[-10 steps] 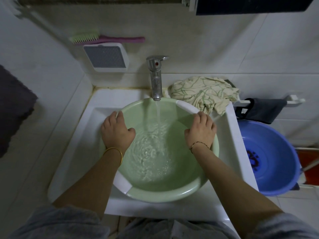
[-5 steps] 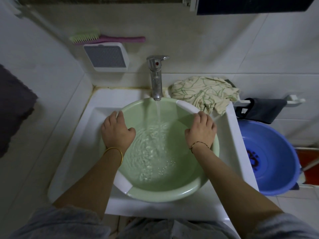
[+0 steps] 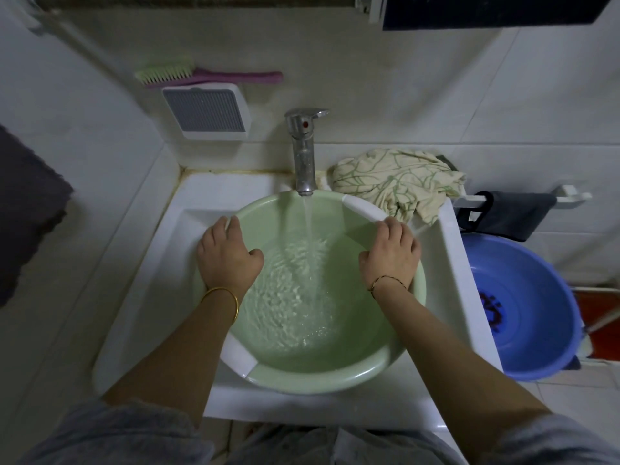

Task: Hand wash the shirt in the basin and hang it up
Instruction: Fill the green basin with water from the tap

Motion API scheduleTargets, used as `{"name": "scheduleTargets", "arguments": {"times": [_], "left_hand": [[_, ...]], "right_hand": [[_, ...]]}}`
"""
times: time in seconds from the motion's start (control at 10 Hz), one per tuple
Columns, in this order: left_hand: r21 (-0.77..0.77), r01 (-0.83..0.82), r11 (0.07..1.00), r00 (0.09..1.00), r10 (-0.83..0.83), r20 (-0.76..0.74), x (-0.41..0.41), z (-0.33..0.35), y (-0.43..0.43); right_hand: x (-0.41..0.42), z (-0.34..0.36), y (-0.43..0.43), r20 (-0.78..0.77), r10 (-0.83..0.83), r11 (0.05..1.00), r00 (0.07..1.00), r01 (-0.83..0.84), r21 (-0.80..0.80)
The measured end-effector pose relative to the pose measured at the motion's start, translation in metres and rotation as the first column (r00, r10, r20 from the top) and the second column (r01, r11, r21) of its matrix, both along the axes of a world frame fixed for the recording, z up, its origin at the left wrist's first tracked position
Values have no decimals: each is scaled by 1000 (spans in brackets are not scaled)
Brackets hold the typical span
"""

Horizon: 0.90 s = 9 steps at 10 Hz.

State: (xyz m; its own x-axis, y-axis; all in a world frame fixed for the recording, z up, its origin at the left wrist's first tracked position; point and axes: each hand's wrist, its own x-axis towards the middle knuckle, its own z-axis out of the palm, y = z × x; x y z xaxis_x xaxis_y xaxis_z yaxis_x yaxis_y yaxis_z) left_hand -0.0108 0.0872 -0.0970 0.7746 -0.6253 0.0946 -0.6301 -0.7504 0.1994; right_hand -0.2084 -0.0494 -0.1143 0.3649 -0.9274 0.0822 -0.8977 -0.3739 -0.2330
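The basin (image 3: 335,380) is gripped at its rim by the left hand (image 3: 228,260) and right hand (image 3: 391,256), apparently to steady it under the running tap (image 3: 303,152).

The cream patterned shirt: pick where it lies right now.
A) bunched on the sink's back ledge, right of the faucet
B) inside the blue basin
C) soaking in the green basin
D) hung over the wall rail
A: the cream patterned shirt lies bunched on the sink ledge beside the faucet, while the green basin holds only water.
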Motion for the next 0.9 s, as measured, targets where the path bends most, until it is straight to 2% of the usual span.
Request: {"name": "scheduleTargets", "arguments": {"times": [0.9], "left_hand": [[-13, 3, 1000, 1000, -3, 12, 0, 0, 0]], "right_hand": [[0, -2, -1, 0, 1, 1000, 1000, -1, -20]]}}
